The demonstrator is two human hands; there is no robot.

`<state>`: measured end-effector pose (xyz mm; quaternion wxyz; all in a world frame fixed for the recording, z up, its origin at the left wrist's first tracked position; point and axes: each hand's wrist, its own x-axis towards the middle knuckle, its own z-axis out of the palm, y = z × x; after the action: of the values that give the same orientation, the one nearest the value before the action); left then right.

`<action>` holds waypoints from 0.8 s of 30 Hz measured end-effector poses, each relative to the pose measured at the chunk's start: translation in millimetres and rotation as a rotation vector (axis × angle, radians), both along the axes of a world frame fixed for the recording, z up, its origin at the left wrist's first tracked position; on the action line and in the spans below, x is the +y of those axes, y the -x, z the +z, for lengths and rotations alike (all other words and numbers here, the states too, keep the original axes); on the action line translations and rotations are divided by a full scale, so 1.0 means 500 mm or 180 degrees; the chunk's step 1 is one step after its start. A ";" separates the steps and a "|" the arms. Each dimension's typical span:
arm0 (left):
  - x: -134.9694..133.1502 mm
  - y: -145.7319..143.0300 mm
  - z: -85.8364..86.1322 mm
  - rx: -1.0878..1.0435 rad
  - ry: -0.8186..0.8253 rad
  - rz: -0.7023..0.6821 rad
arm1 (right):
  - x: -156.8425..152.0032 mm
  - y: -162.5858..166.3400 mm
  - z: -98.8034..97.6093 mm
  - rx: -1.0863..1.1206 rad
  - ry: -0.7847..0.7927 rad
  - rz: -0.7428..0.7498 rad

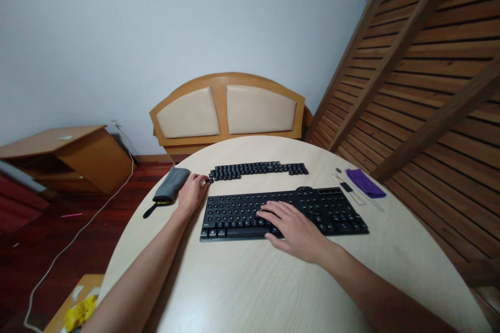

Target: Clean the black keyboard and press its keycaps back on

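Note:
A black keyboard (pixel 242 231) lies in the middle of the table, with many of its keycaps off and key stems showing. My right hand (pixel 292 229) rests over its middle, fingers stretched out and apart, palm down; what lies under the fingertips is hidden. Behind the keyboard, loose black keycaps (pixel 250 168) are laid out in rows. At the left end of those rows my left hand (pixel 192 191) has its fingertips closed on a small black keycap (pixel 208 181). A grey cloth (pixel 172 185) with a black loop lies just left of that hand.
On the right of the round table (pixel 219 286) are a purple cloth (pixel 365 183), a thin white stick and a small tool with wire loops (pixel 346 187). A headboard (pixel 230 109) stands behind, a slatted wooden frame (pixel 425 78) at right. A white cable (pixel 84 226) runs along the floor.

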<state>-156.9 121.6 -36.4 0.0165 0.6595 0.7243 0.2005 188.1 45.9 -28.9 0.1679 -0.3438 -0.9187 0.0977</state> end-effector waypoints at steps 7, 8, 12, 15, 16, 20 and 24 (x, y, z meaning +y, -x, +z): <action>-0.079 0.010 0.026 -0.0411 0.0296 -0.0185 | 0.001 -0.001 -0.003 0.0033 -0.0061 0.0030; -0.095 0.010 0.032 -0.0491 0.0323 -0.0301 | 0.002 -0.001 -0.004 0.0036 -0.0072 0.0026; -0.139 0.013 0.056 -0.1256 0.0666 -0.0932 | 0.002 -0.001 -0.005 0.0084 -0.0106 0.0028; -0.148 0.019 0.072 -0.1517 0.0968 -0.1082 | 0.003 0.000 -0.005 0.0087 -0.0111 0.0037; -0.149 0.021 0.076 -0.1558 0.1064 -0.1132 | 0.003 0.000 -0.005 0.0079 -0.0111 0.0039; -0.151 0.024 0.091 -0.1589 0.1401 -0.1275 | 0.006 -0.001 -0.011 0.0117 -0.0141 0.0058; -0.153 0.023 0.097 -0.1626 0.1472 -0.1342 | 0.009 -0.002 -0.017 0.0101 -0.0178 0.0077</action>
<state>-168.2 45.0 12.3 0.3846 0.7015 0.5717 0.1820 189.3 50.5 -37.5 0.1908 -0.3262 -0.9224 0.0795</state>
